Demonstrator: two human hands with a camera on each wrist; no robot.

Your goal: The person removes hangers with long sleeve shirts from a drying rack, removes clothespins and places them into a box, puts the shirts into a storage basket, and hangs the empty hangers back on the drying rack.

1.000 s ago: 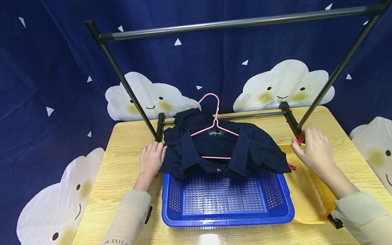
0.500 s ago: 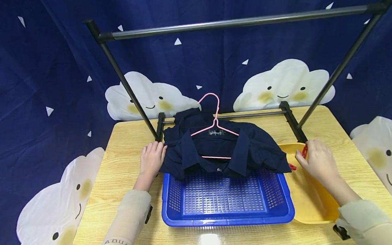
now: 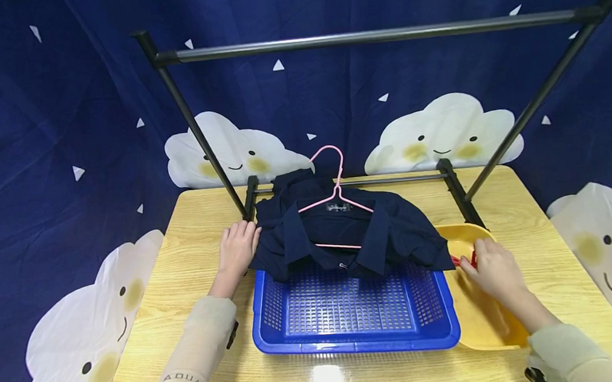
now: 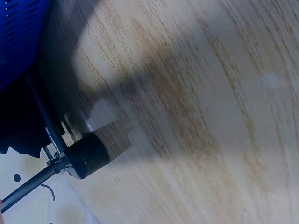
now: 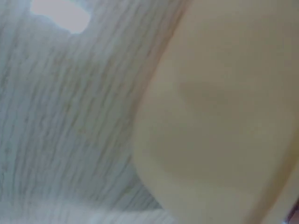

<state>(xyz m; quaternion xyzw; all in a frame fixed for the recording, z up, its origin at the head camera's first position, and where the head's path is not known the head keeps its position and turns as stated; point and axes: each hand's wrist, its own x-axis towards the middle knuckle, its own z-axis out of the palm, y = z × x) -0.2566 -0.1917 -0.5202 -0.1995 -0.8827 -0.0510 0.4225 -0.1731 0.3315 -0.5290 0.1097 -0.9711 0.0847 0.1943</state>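
Right hand pinches a red clip over the yellow tray; left hand touches the dark shirt, grip unclear; the shirt, pink hanger inside, overlies the far end of the blue basket.

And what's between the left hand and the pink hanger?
Part of the dark shirt, including its collar, lies between the left hand and the pink hanger; the head view shows it.

Both arms reach forward. The left arm, in a long cream sleeve with dark letters, ends in a bare left hand, fingers close together. The right arm, in cream too, slants inward; its bare right hand makes a pinch.
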